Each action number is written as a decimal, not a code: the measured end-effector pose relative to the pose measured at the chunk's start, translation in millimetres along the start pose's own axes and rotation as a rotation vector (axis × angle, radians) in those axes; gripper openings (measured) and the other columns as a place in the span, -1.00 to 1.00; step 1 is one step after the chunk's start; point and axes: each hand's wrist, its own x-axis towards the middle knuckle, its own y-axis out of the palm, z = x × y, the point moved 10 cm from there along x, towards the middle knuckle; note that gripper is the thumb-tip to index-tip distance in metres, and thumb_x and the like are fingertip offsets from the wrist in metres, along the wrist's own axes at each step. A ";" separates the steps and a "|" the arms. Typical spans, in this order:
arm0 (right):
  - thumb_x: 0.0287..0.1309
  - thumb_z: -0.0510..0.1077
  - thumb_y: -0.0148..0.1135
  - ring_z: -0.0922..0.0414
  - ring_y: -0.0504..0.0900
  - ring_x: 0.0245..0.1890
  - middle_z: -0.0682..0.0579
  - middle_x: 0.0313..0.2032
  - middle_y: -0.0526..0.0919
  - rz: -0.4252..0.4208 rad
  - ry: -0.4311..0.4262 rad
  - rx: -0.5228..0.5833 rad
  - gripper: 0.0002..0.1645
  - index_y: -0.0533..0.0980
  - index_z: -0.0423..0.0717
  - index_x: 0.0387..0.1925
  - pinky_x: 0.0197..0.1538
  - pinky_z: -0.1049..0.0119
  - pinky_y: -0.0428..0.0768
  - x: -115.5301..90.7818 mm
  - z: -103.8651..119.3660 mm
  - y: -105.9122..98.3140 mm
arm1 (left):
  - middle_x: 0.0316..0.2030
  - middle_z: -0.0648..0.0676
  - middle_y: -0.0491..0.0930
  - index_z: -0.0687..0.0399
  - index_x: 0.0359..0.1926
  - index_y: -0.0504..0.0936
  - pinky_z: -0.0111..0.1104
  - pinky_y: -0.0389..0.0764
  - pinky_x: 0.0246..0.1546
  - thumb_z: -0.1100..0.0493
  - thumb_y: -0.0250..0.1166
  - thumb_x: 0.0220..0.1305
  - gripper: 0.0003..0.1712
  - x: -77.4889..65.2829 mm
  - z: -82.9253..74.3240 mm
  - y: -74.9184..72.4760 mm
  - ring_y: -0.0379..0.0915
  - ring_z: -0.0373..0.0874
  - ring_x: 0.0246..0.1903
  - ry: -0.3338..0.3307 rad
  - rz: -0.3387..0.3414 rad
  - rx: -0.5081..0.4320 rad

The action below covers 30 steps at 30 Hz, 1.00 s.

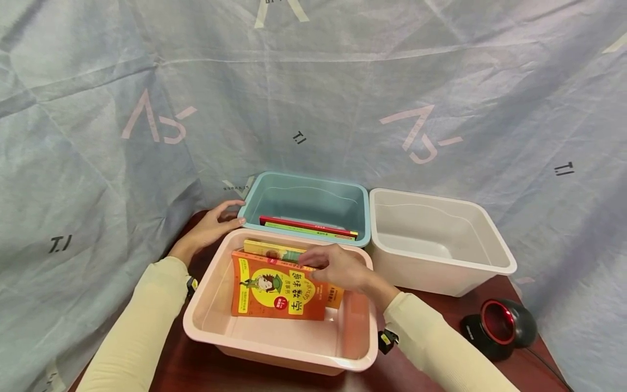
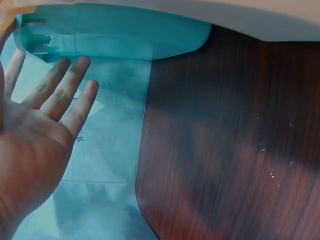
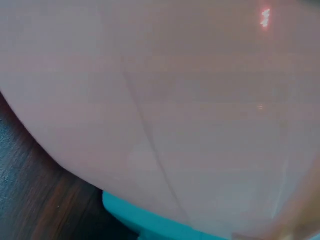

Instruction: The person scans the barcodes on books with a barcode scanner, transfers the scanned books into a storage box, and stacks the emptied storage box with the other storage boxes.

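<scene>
In the head view, a pink bin holds several books. At the front leans an orange book with a cartoon figure on its cover. Part of another orange book shows behind it, and farther back is a yellow book. My right hand holds the front orange book by its top edge near the right corner, thumb in front, fingers behind. My left hand touches the left rim of a blue bin, fingers spread; the left wrist view shows this hand with straight fingers.
A red book and a green book stand inside the blue bin. Right of it is a white bin. A black scanner-like device with a red-lit ring and cable stands at the right. Grey sheeting hangs behind.
</scene>
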 end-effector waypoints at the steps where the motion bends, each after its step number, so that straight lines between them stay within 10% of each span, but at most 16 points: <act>1: 0.30 -0.30 0.31 0.00 0.69 0.22 0.00 0.17 0.73 0.006 -0.003 0.000 -0.54 0.63 0.02 0.21 0.18 0.08 0.70 0.9 -0.8 1.1 | 0.50 0.31 0.30 -0.20 0.56 0.24 0.24 0.37 0.39 -0.14 0.28 0.47 -0.25 -0.1 -0.5 -0.1 0.22 0.25 0.50 0.000 -0.001 0.000; 30: 0.34 -0.26 0.24 0.19 0.64 -0.43 0.08 -0.09 0.77 -0.061 -0.103 -0.075 -0.63 0.74 0.15 0.06 -0.38 0.43 0.56 -3.0 6.5 6.3 | 0.53 0.30 0.25 -0.24 0.59 0.17 0.23 0.37 0.40 -0.17 0.28 0.46 -0.19 -4.5 1.4 -0.1 0.18 0.24 0.53 -0.008 0.009 -0.031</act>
